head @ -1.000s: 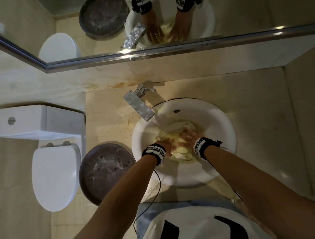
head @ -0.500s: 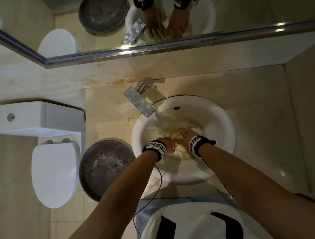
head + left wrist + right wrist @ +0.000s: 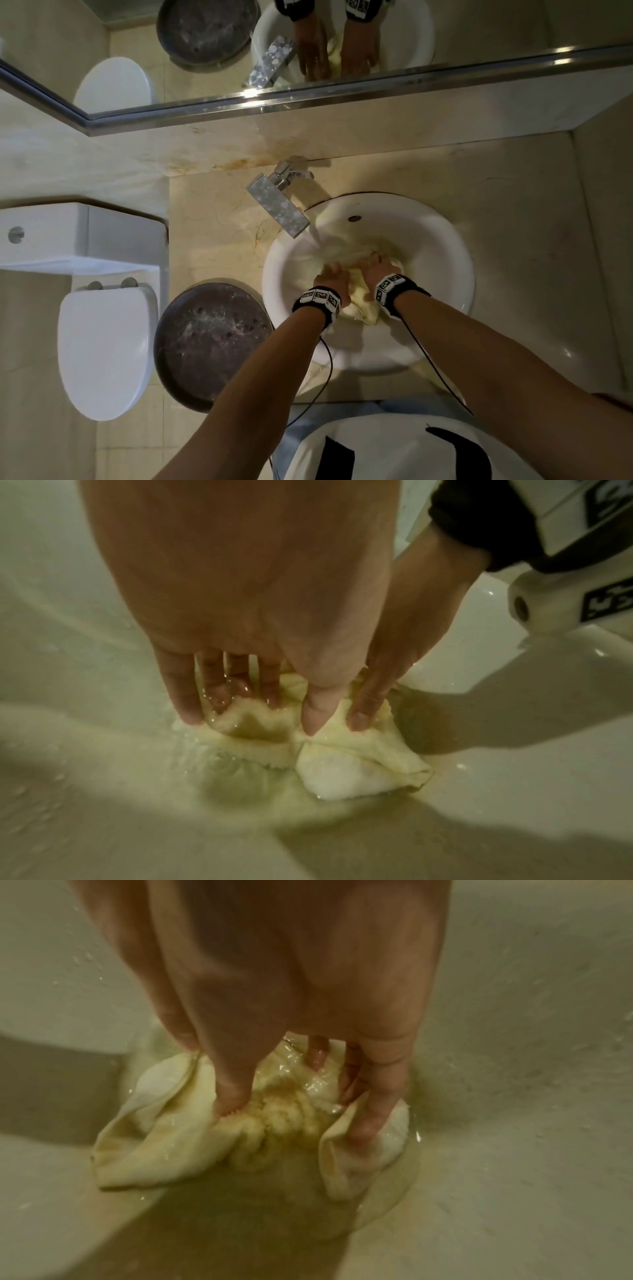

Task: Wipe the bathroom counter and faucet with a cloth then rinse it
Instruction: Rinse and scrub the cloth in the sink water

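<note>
A wet yellowish cloth [image 3: 359, 301] lies bunched in the bottom of the white sink basin [image 3: 442, 260], and both hands are in it. My left hand [image 3: 334, 274] points down, its fingers [image 3: 185, 710] and thumb dug into the cloth [image 3: 359, 772] and pinching a fold. Close beside it, my right hand [image 3: 376, 265] grips the cloth [image 3: 154, 1150], gathering folds between thumb and fingers [image 3: 369, 1123]. The left hand [image 3: 260, 718] and right hand [image 3: 294, 1118] nearly touch. Water pools around the cloth. The chrome faucet [image 3: 277, 205] juts over the basin's back left rim from the beige marble counter [image 3: 212, 233].
A dark round bin lid [image 3: 212, 342] sits left of the basin, below the counter edge, with a white toilet [image 3: 102, 349] further left. A mirror [image 3: 479, 27] runs along the back and a wall [image 3: 609, 240] closes the right side. Wristband cables [image 3: 329, 363] hang by the front edge.
Both hands stayed in the basin working the cloth, drawing closer together and shifting slightly toward the back. The cloth is bunched tighter under them.
</note>
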Demonstrator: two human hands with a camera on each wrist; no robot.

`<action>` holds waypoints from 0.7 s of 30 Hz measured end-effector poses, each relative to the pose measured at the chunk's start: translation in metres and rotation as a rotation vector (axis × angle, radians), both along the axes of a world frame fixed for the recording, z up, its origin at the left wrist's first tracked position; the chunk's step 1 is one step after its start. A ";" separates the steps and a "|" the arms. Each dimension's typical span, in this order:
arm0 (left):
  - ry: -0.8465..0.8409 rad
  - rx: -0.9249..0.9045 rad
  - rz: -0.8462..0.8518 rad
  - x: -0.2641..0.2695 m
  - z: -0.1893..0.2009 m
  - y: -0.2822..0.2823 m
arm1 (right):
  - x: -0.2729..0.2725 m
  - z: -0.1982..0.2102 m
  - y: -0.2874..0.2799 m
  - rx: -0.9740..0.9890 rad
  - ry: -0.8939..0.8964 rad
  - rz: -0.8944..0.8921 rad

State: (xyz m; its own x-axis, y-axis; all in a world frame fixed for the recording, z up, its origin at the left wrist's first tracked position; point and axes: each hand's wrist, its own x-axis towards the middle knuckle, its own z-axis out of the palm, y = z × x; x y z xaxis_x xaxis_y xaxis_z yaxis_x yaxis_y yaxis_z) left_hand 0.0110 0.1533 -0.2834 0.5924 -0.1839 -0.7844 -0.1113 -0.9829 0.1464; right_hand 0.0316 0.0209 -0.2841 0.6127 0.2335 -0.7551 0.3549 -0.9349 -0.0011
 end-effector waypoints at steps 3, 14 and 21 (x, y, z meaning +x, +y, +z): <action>-0.031 0.003 0.040 0.005 -0.007 -0.005 | 0.002 -0.005 0.002 -0.003 -0.006 0.003; -0.140 -0.049 0.007 0.012 -0.023 -0.008 | 0.019 -0.021 0.005 0.132 0.113 0.030; -0.089 -0.131 0.063 0.020 -0.012 -0.002 | 0.015 -0.015 -0.008 0.210 0.096 -0.056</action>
